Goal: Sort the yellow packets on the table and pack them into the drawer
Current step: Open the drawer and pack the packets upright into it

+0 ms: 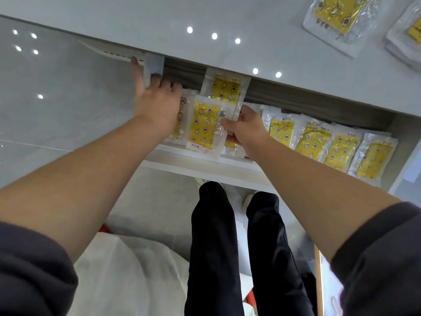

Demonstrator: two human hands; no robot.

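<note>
The drawer (205,164) stands pulled out under the white table (319,71). A row of yellow packets (339,149) in clear wrap lies along its right part. My right hand (246,131) pinches a yellow packet (206,125) by its right edge and holds it over the drawer's middle. Behind it another packet (225,90) leans against the drawer's back. My left hand (157,101) lies with fingers spread on the packets at the drawer's left end, fingertips under the table edge. Two more packets (337,17) rest on the tabletop at the far right.
A grey glossy floor (57,99) spreads to the left. My legs in black trousers (227,247) stand in front of the drawer. A white bag (127,277) sits on the floor at lower left.
</note>
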